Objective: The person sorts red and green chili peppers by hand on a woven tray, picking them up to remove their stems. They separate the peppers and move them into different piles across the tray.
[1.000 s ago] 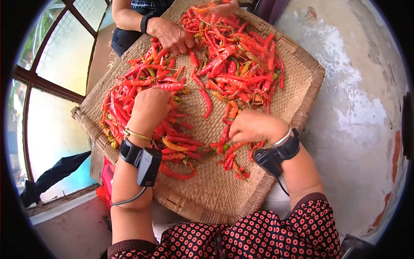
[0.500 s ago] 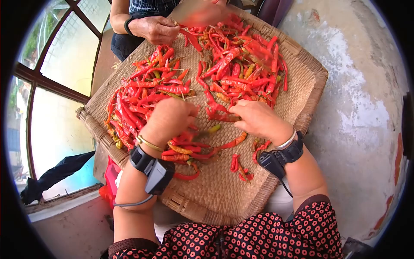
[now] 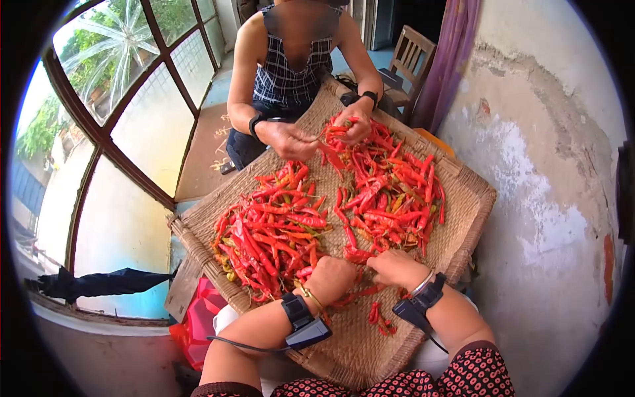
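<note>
Red chili peppers lie in a left heap (image 3: 268,241) and a right heap (image 3: 400,198) on a shallow woven tray (image 3: 350,360). My left hand (image 3: 333,279) is curled closed beside the left heap's near right edge; its fingertips and anything in them are hidden. Close to its right, my right hand (image 3: 399,268) has its fingers pinched together, touching the end of a red chili pepper (image 3: 357,255) below the right heap. A few small red chilies (image 3: 380,320) lie on the tray near my right wrist.
Across the tray a person holds several chilies in one hand (image 3: 355,121) and pinches with the other hand (image 3: 291,140). A paned window (image 3: 142,112) and a dark umbrella (image 3: 112,283) are at left, a worn wall (image 3: 529,165) at right, a wooden chair (image 3: 411,61) behind.
The view has tipped upward, showing more of the other person. My left hand has come right, nearer my right hand. The other person's hands now hold chilies in clear view.
</note>
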A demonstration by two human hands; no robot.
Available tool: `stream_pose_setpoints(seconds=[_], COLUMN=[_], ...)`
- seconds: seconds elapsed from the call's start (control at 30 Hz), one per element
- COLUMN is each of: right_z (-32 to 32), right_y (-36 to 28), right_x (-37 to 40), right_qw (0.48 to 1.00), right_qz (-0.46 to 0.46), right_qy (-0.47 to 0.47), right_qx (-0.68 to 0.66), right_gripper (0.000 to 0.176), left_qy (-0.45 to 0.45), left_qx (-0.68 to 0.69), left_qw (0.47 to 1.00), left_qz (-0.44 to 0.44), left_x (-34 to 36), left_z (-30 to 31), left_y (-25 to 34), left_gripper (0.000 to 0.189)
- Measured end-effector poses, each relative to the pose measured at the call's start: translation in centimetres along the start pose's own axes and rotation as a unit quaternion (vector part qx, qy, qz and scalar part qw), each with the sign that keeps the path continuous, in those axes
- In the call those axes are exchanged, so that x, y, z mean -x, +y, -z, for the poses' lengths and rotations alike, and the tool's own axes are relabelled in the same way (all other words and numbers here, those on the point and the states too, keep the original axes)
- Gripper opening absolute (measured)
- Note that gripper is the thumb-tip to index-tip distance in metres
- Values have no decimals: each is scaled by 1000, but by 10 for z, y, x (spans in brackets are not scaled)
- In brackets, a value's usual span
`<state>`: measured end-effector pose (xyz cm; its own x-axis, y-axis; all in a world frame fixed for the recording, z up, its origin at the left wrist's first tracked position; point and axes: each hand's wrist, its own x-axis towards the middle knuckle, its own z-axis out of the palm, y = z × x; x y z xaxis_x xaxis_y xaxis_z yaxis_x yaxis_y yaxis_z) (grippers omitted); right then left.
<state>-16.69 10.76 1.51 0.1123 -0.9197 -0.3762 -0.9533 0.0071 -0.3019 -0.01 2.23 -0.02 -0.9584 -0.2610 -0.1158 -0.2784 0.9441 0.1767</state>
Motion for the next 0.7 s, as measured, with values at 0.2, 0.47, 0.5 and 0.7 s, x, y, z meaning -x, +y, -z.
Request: stream_pose_setpoints(seconds=[0.2,0.47,0.5,0.7], right_z=[-9,-17,-19,-15], right_y=[-4,3,4,8], right_x=[-9,-16,-16,-15], right_qw=[998,995,992,983], right_qz=[53,87,108,121], right_qy=[28,56,65,98], right_qx=[8,-17,-27,-99], right_gripper=[28,21,22,17], left_qy=[0,2,0,63], left_qx=[-30,48,60,157], left_qw=[999,998,998,983], left_qz=[-19,-34,-35,-66], left_x=[0,-5,-5,-2], left_z=[-4,-3,-1,16], left_y=[2,-7,-6,-15], left_gripper=[15,16,17,25])
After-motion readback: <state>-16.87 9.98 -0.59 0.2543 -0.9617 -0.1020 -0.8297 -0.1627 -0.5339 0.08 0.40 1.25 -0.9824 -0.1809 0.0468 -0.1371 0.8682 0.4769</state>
